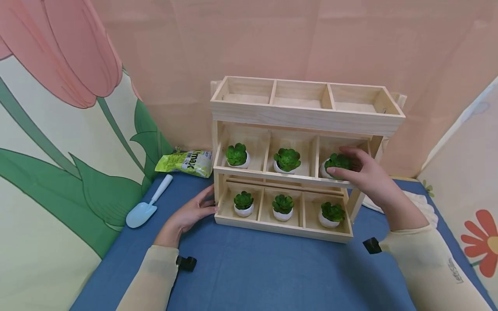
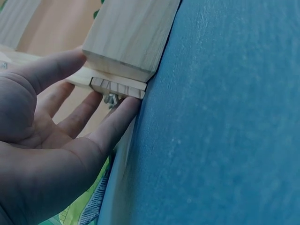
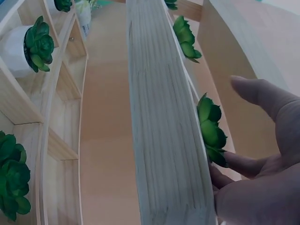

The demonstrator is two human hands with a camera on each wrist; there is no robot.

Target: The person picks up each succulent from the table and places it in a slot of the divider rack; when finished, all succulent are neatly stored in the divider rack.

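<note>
A three-tier wooden shelf [image 1: 307, 115] stands on the blue cloth, each tier split into three compartments. My right hand [image 1: 367, 172] reaches into the middle tier's right compartment, thumb and fingers spread about a potted succulent [image 1: 337, 160]. In the right wrist view, fingers touch or nearly touch that succulent [image 3: 213, 129] while the thumb stands apart; its pot is hidden behind the tier's front board [image 3: 164, 117]. My left hand [image 1: 194, 209] rests at the shelf's lower left end. In the left wrist view, its thumb and fingertips touch the bottom box's corner [image 2: 126, 42] and the wooden leg.
More succulents in white pots, such as this one [image 1: 288, 160], fill the other middle and bottom compartments. A light blue trowel [image 1: 142, 214] and a green-and-white packet [image 1: 188, 163] lie left of the shelf. White fabric [image 1: 420, 205] lies behind the right forearm.
</note>
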